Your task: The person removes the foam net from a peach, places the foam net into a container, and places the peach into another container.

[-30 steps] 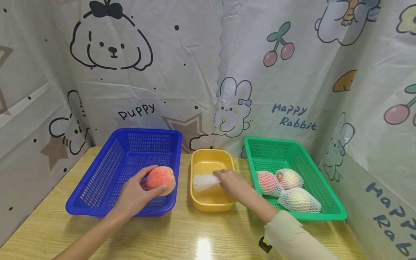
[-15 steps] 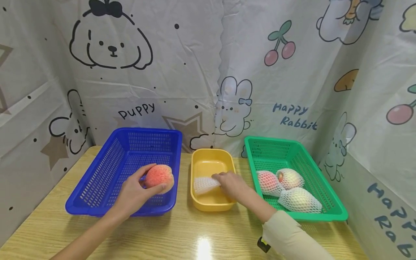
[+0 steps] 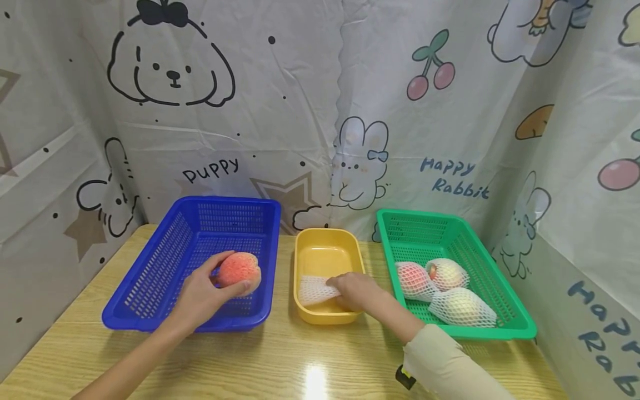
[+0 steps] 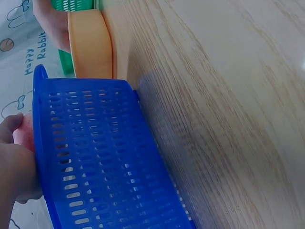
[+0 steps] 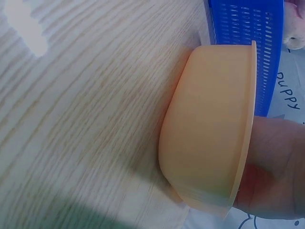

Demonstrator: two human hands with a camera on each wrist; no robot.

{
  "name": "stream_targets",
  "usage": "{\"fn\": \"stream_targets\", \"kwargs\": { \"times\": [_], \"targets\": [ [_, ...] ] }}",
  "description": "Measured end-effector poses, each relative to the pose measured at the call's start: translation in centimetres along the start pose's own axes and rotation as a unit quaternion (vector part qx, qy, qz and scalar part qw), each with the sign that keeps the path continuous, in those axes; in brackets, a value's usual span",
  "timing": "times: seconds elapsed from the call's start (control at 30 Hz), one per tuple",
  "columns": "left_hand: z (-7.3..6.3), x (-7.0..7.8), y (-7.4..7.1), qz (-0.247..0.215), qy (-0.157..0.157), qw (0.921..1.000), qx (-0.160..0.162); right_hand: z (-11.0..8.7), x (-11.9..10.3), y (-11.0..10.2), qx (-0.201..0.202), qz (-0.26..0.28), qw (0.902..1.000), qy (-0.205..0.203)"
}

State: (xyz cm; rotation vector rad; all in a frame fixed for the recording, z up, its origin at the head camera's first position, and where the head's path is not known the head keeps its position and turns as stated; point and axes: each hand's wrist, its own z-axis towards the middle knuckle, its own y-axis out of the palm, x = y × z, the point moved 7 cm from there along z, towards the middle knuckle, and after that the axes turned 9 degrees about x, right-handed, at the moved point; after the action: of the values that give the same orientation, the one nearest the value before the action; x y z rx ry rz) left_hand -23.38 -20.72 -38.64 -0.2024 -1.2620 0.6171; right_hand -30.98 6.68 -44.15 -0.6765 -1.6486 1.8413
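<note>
My left hand (image 3: pixel 207 291) grips a peach (image 3: pixel 240 272), thumb on its near side, over the right part of the blue basket (image 3: pixel 112 316). In the left wrist view a bit of the peach (image 4: pixel 25 135) shows beyond the basket's rim. My right hand (image 3: pixel 357 291) pinches a white foam net sleeve (image 3: pixel 316 290) low inside the yellow tub (image 3: pixel 327 319). The sleeve looks flat, with no fruit visible in it. In the right wrist view the tub's wall hides my right fingertips.
To the right of the tub stands a green basket (image 3: pixel 510 311). Three fruits in foam nets (image 3: pixel 462 307) lie in it, pinkish and pale. All the containers stand on a wooden table (image 3: pixel 280 361), before a printed curtain (image 3: pixel 290 94).
My right hand has lowered the foam net sleeve deeper into the yellow tub. The left hand has shifted slightly left with the peach, still over the blue basket.
</note>
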Motion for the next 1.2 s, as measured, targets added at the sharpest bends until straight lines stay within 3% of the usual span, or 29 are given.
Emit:
{"fn": "stream_targets", "kwargs": {
  "times": [0.33, 0.57, 0.8, 0.97, 1.2],
  "targets": [
    [0.6, -0.5, -0.3, 0.031, 0.005, 0.9995, 0.007, 0.2, 0.2, 0.8, -0.090, 0.013, 0.9950, 0.043],
    [1.2, -1.2, -0.5, 0.055, -0.010, 0.9984, -0.007, 0.1, 0.2, 0.9, -0.135, 0.025, 0.9880, 0.071],
    [1.6, -1.9, -0.5, 0.081, -0.020, 0.9958, -0.037, 0.0, 0.1, 1.1, -0.164, 0.039, 0.9818, 0.086],
    [2.1, -2.3, -0.2, 0.107, -0.008, 0.9926, -0.057, 0.1, 0.0, 1.2, -0.178, 0.038, 0.9792, 0.090],
    [2.3, -2.8, 0.0, 0.120, 0.003, 0.9897, -0.077, 0.2, 0.2, 1.1, -0.172, 0.077, 0.9748, 0.119]
  ]
}}
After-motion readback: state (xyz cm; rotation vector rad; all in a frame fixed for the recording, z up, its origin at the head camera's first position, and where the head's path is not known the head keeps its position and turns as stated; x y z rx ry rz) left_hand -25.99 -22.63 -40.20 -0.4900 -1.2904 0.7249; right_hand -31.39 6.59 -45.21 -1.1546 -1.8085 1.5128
